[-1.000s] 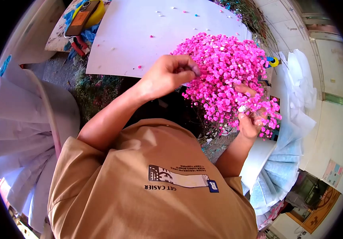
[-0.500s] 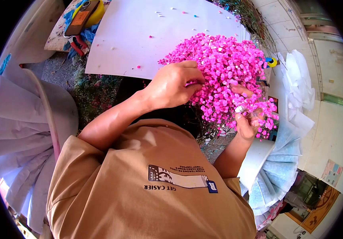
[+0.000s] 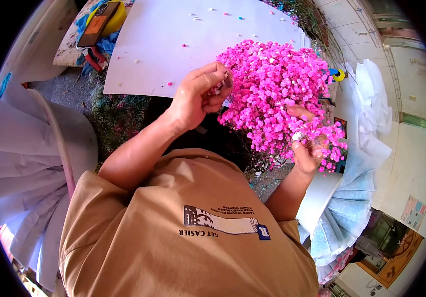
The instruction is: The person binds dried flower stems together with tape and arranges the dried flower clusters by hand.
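Observation:
A big bunch of bright pink baby's breath (image 3: 277,84) fills the space in front of me, with a few paler blossoms among the pink. My right hand (image 3: 308,151) is closed around it at its lower right, thumb toward me and fingers partly buried in the blossoms. A whitish bit (image 3: 298,135) shows by that thumb. Just off the bunch's left side, my left hand (image 3: 200,94) is closed, fingers curled around small pink and whitish blossoms that are partly hidden.
Beneath the bunch lies a large white sheet (image 3: 148,49), with scattered small pink, white and blue blossoms. A phone (image 3: 99,24) rests on a yellow object at upper left, above red-handled cutters (image 3: 94,59). White wrapping material (image 3: 369,99) hangs at right; a pale bin (image 3: 74,128) stands left.
My left hand has pulled away from the bunch toward the left and turned, showing small blossoms in its curled fingers. The right hand and the bunch have stayed nearly in place.

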Tool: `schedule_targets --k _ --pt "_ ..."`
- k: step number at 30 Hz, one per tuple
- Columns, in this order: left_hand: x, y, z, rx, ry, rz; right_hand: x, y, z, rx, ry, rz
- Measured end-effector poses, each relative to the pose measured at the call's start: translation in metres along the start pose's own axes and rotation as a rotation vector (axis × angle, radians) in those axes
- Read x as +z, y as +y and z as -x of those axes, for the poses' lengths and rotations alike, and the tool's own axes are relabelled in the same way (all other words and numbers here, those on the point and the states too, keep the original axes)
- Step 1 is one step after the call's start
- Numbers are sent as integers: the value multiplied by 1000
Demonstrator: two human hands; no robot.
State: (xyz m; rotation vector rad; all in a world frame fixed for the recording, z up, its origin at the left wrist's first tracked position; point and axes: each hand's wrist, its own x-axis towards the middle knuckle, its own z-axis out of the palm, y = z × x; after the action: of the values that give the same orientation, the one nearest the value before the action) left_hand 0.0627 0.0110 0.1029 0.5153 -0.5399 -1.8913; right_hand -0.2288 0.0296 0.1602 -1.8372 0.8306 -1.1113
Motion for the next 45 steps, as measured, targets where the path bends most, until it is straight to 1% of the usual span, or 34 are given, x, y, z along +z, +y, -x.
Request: schedule_targets --k 1,2,4,6,8,9,10,11,12,14,16,17,19,20,22,23,26,30,32,33,34,36,37,38,40,41,44,45 --pt "0 6 0 -7 -80 -72 -1 2 0 -16 -13 -7" --pt "7 13 0 -5 -78 -71 -1 2 0 -17 -17 -8" --pt "26 20 -4 -17 15 -602 -1 1 -1 -10 -45 15" --pt "31 14 -12 113 -42 -883 0 -5 -3 16 -55 40" --pt "25 2 -19 138 -68 -951 0 -7 -4 36 -65 65" --pt "22 -2 -20 220 -62 -958 -1 -7 -4 34 -66 62" --pt "19 -2 -18 225 -61 -960 -2 -7 -3 31 -66 60" --pt "15 -1 -15 185 -41 -813 3 -9 0 68 7 81" --pt "10 0 -11 143 -22 -664 3 -8 0 67 9 80" --pt "-1 7 -11 12 87 -424 0 -7 1 33 -12 78" --pt "-16 15 -19 -102 -2 -193 -3 -4 2 20 -22 71" --pt "-18 10 -26 -95 2 -192 -3 -5 1 40 -31 80" --pt "-13 -4 -43 212 38 -807 -4 -3 2 46 -36 83" --pt "-11 -6 -47 217 40 -806 -4 -2 3 48 -39 85" --pt "-5 -9 -53 282 69 -1008 -4 -2 3 34 -32 81" --pt "-3 -10 -56 284 67 -1005 -4 -3 3 30 -28 80" --pt "1 -16 -62 491 112 -1229 -2 -5 3 31 -13 94" --pt "-7 -20 -65 507 96 -1172 0 -3 2 41 8 67" --pt "-13 -18 -60 205 47 -662 1 -1 0 -46 22 27" --pt "-13 -20 -56 225 63 -513 1 -2 0 -44 22 26" --pt "-16 -16 -55 222 66 -513 1 -4 0 -15 33 36" --pt "-27 -7 -52 7 67 -212 2 -4 1 16 43 41" --pt "-28 -2 -50 -13 -1 -95 2 -2 1 2 48 31" --pt "-26 3 -49 -11 2 -95 2 -1 0 -12 52 22" --pt "-22 11 -47 10 36 31 -1 4 5 -11 44 -2" --pt "-21 14 -47 12 36 31 -4 6 7 -10 40 -24" --pt "-18 23 -51 16 63 -234 -9 9 9 -36 12 -1" --pt "-11 20 -53 141 95 -512 -11 10 10 -35 10 0"
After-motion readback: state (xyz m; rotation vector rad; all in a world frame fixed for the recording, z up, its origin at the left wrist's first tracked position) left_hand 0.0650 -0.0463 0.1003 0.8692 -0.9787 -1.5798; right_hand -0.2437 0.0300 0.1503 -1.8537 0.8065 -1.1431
